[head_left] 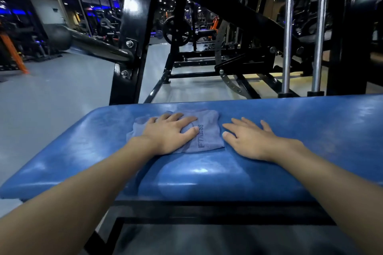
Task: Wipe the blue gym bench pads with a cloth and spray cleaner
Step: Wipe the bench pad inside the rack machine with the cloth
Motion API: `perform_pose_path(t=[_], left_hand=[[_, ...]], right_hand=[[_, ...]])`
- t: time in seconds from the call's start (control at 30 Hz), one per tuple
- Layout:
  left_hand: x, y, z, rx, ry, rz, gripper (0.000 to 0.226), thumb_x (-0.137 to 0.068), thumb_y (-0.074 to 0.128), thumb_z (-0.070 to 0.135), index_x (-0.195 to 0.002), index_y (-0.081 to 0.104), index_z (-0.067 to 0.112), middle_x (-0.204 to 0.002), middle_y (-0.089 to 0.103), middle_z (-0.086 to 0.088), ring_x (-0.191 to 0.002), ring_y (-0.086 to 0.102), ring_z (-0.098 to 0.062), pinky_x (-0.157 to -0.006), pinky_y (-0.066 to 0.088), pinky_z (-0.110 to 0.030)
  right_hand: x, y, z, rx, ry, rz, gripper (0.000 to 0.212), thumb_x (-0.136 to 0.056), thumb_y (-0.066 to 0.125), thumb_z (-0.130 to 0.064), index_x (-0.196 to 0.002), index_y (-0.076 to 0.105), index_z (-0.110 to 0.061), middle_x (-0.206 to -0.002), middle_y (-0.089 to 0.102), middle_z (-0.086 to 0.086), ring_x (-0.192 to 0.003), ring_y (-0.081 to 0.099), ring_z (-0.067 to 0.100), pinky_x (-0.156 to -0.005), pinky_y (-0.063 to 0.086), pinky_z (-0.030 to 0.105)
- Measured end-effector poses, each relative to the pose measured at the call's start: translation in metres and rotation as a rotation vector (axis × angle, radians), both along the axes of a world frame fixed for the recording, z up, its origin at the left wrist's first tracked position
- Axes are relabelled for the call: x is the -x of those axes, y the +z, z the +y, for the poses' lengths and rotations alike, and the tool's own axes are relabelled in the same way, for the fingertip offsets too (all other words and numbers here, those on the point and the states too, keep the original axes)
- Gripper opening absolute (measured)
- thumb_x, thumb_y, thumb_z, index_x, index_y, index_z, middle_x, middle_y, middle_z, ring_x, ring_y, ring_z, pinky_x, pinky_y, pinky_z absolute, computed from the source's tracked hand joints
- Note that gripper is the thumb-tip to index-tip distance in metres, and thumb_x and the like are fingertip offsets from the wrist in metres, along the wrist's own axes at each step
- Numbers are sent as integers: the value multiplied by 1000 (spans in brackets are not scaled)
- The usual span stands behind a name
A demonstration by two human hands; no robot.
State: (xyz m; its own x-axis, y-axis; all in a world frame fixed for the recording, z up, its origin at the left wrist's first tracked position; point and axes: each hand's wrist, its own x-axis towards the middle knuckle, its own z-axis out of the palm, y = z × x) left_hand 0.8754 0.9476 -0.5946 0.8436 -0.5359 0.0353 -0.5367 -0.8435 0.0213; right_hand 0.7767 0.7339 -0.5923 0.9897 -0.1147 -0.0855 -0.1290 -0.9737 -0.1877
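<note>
Head: L hand (168, 134) flat on cloth (209, 123)

I see a blue pad (310, 130) on a black frame (207, 206). A folded cloth (210, 138) lies flat on it. My left hand (170, 133) presses the cloth, and my right hand (248, 141) lies flat on bare pad just beside it.

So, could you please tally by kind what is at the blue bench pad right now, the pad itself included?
Blue bench pad: 1
Cloth: 1
Hands: 2 (left hand flat on the cloth, right hand flat on the pad)
Spray bottle: 0 in view
Total: 4
</note>
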Motion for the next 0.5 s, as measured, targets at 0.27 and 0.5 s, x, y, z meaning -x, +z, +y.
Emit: perform_pose_path(t=[0.27,0.5], left_hand=[[-15,0,71,7,36,-4,60,-92,17,77,-148,21,58,-162,25,14,-150,18,-19,-119,15,-51],[-30,-1,153,20,148,-4,59,-90,17,79,-145,23,61,-161,26,15,-149,22,-20,-114,20,-60]], right_hand=[[-19,1,74,-21,2,-8,51,-103,20,-46,-151,30,-31,-165,10,0,-152,0,19,-118,-5,56],[-36,3,144,-15,104,-39,51,-103,20,-46,-152,28,-32,-165,12,-3,-152,1,21,-118,-6,57]])
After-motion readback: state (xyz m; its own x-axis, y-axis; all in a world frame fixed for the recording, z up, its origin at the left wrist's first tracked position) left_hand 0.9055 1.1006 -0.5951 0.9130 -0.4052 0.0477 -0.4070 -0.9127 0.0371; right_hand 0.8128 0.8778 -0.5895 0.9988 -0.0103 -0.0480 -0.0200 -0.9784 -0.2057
